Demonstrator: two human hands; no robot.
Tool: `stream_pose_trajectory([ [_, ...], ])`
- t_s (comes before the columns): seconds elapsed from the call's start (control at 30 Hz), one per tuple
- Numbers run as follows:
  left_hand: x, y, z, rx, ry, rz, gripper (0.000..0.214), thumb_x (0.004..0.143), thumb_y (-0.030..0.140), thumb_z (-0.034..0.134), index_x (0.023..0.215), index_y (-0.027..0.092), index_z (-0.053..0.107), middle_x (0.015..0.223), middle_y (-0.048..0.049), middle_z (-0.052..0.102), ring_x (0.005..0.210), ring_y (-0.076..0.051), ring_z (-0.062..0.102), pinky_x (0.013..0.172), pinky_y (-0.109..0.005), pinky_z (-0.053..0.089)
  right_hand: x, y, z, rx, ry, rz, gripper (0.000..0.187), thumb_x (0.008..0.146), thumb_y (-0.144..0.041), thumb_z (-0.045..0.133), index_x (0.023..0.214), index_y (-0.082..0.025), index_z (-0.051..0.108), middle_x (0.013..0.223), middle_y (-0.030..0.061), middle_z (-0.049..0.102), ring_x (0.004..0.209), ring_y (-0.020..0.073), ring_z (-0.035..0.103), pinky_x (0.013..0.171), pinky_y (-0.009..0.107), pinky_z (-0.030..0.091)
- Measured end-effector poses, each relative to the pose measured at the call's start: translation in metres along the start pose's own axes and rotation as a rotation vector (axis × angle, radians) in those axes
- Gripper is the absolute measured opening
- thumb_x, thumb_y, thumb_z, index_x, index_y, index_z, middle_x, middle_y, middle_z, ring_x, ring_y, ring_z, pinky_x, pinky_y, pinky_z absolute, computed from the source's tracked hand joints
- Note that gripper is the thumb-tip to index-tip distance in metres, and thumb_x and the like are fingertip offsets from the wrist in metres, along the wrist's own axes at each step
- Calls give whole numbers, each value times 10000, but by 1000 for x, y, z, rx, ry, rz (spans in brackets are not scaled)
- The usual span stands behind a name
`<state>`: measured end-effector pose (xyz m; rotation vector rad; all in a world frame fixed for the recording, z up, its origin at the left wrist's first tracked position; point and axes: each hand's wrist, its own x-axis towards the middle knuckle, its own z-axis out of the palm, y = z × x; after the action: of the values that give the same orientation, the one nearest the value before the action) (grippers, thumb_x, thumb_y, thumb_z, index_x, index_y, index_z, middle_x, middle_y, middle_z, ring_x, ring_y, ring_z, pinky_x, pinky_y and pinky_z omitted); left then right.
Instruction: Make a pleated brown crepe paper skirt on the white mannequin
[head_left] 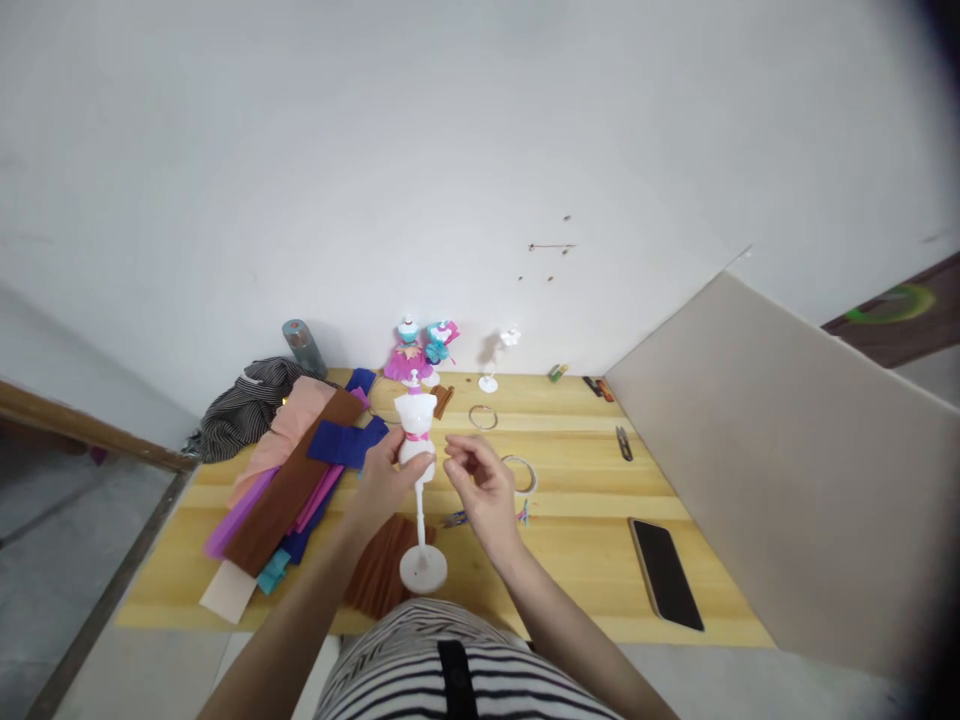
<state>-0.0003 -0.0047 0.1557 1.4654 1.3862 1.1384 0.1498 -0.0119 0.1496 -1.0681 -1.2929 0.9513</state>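
A small white dress-form mannequin point(417, 470) stands upright on its round base in front of me, with a pink band point(417, 437) round its waist and a pink collar at its neck. My left hand point(390, 470) is closed round the mannequin's hips from the left, thumb across the front. Just to the right of the form, apart from it, is my right hand point(480, 480), thumb and fingers brought together in a pinch. Anything between those fingertips is too small to make out. Brown pleated paper point(382, 570) lies beside the base.
Coloured crepe paper point(292, 480) and striped cloth point(247, 405) pile up at left, near a bottle point(304, 345). Two dressed mannequins point(407, 350) and a white one point(489, 365) stand behind. Tape rings point(521, 474), thread snips point(624, 443) and a phone point(666, 573) lie right.
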Motion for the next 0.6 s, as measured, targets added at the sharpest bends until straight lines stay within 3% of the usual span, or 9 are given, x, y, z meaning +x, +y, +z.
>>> stream_pose_trajectory([
  [0.1,-11,41,2,48,34,45,180,733,306,616,833,157,636,679,21,568,630,-120,467,595,-216,375,8,-45,-3,-52,-13,-86,125,747,-270,685,850,-203,660,712,-8,525,604,114,477,571,249,406],
  [0.23,-15,57,2,149,-8,106,151,741,309,610,743,158,613,594,41,487,575,-107,420,554,-213,329,13,-57,-1,68,-5,28,184,722,-315,695,694,-182,571,574,-54,439,513,83,384,496,215,338],
  [0.33,-14,55,0,136,-93,130,184,768,340,606,777,157,612,634,31,507,600,-115,438,568,-219,336,15,-53,-2,170,-32,126,268,695,-359,716,650,-182,519,534,-71,414,481,70,354,471,202,317],
  [0.43,-14,48,3,-12,-132,84,236,807,376,558,831,150,621,685,11,550,647,-131,476,591,-226,369,16,-48,0,223,-23,186,310,668,-373,741,632,-181,500,532,-74,427,473,62,358,470,195,321],
  [0.53,-15,32,9,-273,23,-74,318,800,437,562,900,142,630,710,2,588,640,-129,504,573,-218,390,13,-33,7,274,-74,242,293,663,-402,730,656,-175,545,526,-75,434,468,61,375,473,193,332],
  [0.6,-15,17,13,-374,131,-192,335,756,451,624,875,138,632,676,6,599,571,-110,493,516,-206,373,10,-10,11,284,-126,283,285,717,-451,658,734,-172,604,536,-60,478,471,72,413,484,201,359],
])
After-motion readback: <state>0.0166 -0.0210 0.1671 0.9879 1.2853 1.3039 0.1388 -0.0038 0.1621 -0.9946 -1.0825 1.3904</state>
